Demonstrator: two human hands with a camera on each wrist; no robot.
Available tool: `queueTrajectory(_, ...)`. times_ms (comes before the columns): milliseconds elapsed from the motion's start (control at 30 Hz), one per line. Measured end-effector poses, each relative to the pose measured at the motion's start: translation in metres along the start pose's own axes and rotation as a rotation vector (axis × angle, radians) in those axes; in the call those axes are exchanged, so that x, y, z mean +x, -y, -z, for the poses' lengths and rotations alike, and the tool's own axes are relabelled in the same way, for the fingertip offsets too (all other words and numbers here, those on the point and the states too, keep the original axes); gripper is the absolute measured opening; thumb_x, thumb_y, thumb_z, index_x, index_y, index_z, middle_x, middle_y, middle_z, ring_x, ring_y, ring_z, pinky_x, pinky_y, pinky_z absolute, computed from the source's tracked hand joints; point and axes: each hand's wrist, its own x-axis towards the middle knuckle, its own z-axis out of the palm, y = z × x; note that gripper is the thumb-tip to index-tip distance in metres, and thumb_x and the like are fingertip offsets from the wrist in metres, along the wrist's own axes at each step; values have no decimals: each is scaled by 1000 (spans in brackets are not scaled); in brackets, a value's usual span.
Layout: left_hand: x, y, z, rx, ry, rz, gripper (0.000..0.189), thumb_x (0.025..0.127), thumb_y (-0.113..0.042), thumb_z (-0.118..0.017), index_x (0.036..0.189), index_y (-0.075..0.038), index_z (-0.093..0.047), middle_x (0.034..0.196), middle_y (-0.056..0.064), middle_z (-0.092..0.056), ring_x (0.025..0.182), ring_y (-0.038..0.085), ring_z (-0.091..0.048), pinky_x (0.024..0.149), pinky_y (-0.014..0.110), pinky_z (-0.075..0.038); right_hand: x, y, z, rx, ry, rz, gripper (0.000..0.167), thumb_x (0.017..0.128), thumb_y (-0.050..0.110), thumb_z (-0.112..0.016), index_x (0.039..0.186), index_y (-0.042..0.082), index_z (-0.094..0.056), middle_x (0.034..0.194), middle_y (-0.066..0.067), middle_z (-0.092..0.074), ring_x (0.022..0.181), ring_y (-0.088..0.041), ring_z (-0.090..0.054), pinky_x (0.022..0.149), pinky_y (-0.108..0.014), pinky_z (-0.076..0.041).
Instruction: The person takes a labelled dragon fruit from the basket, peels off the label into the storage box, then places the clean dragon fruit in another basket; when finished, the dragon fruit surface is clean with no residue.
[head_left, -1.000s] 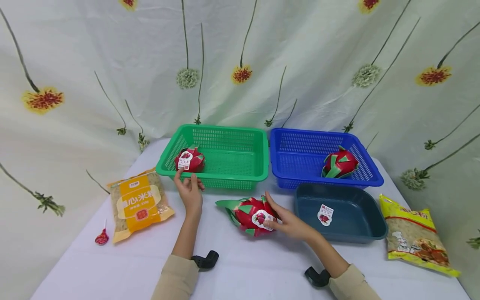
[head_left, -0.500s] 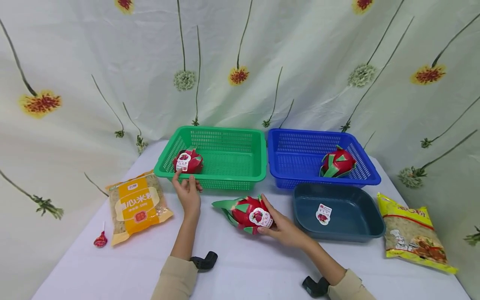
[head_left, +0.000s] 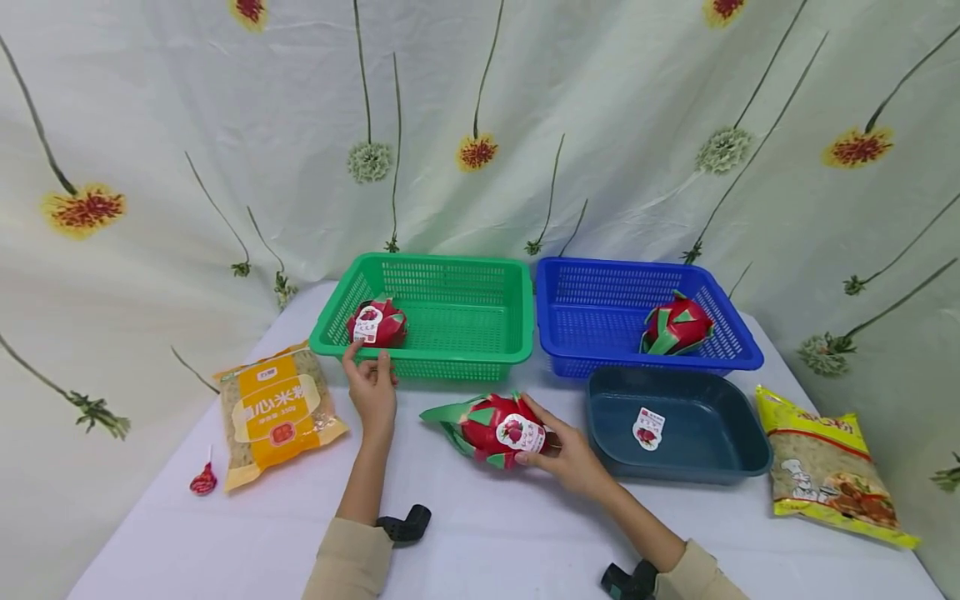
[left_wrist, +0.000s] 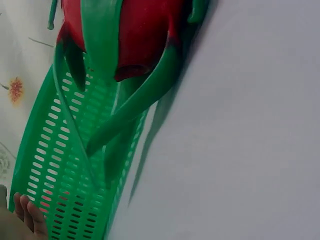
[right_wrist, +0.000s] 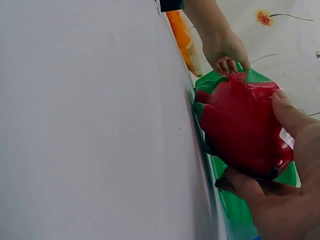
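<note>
My right hand (head_left: 570, 458) grips the blunt end of a red dragon fruit (head_left: 487, 425) that has long green leaves and a white sticker. Its leafy tip points left. In the right wrist view, thumb and fingers sit on opposite sides of the same dragon fruit (right_wrist: 240, 120). My left hand (head_left: 371, 396) is at the front rim of the green basket (head_left: 465, 367), its index fingertip by the sticker of a second dragon fruit (head_left: 388, 327) lying inside. In the left wrist view, only a few fingers (left_wrist: 32, 217) show, at the basket.
A blue basket (head_left: 555, 333) with another dragon fruit (head_left: 678, 325) stands at the back right. Before it is a dark teal tub (head_left: 705, 425) bearing a sticker (head_left: 648, 428). Bagged food (head_left: 828, 479) lies far right, an orange-labelled bag (head_left: 277, 412) and lollipop (head_left: 203, 479) left.
The held dragon fruit has shifted slightly left and turned a little, its sticker now tilted more. My right thumb has slid lower along it. My left hand stays at the green basket's rim.
</note>
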Motion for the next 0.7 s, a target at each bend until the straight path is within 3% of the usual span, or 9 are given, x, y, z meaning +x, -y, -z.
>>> queueTrajectory(100, -2, -8, 5, 145, -29, -70, 43, 95, -31, -51, 131, -13, -39, 71, 3, -49, 52, 6, -40, 49, 14, -35, 0, -3, -1, 72, -50, 10, 69, 79, 3, -71, 140, 4, -39, 139, -20, -39, 100, -32, -60, 82, -28, -50)
queueTrajectory(167, -7, -16, 8, 186, 15, -150, 40, 95, -30, -51, 128, -10, -42, 70, 4, -50, 53, 6, -39, 49, 15, -32, 0, -5, -2, 94, -76, 33, 65, 79, 1, -71, 137, 1, -42, 137, -21, -41, 97, -32, -61, 80, -30, -50)
queueTrajectory(233, -15, -28, 9, 198, 149, -258, 37, 94, -20, -54, 125, -4, -45, 72, 6, -54, 59, 5, -44, 53, 16, -36, 0, -5, -4, 85, -99, 57, 62, 78, 0, -71, 134, -2, -45, 135, -22, -44, 97, -30, -61, 80, -31, -51)
queueTrajectory(300, -26, -41, 9, 186, 371, -338, 39, 89, -9, -61, 124, 0, -46, 80, 11, -59, 70, 12, -53, 61, 23, -44, 0, -5, -5, 66, -131, 77, 60, 77, -1, -72, 132, -3, -47, 132, -22, -47, 99, -27, -60, 80, -33, -51)
queueTrajectory(400, -40, -49, 4, 219, 732, -370, 62, 81, -12, -70, 134, -4, -41, 105, 16, -59, 97, 24, -55, 79, 41, -46, 1, -5, -6, 82, -182, 67, 57, 76, -1, -72, 128, -4, -51, 127, -22, -51, 97, -26, -60, 79, -33, -51)
queueTrajectory(467, -46, -44, -1, 293, 903, -331, 83, 74, -25, -77, 143, -17, -32, 124, 12, -52, 114, 26, -47, 88, 51, -42, 1, -4, -6, 104, -205, 58, 55, 75, -2, -72, 126, -5, -52, 125, -22, -52, 95, -29, -61, 78, -31, -52)
queueTrajectory(567, -50, -25, -7, 391, 1060, -283, 106, 63, -42, -83, 147, -35, -18, 141, 1, -37, 127, 22, -35, 93, 50, -40, 1, -2, -8, 105, -214, 55, 54, 75, -2, -73, 125, -4, -53, 125, -22, -53, 93, -31, -62, 77, -30, -52)
queueTrajectory(700, -56, -18, -10, 469, 1142, -257, 114, 56, -47, -85, 145, -43, -14, 144, 2, -35, 126, 18, -37, 89, 41, -46, 1, 1, -10, 44, -227, 80, 54, 74, 0, -74, 124, -3, -55, 124, -19, -55, 96, -28, -61, 79, -32, -52)
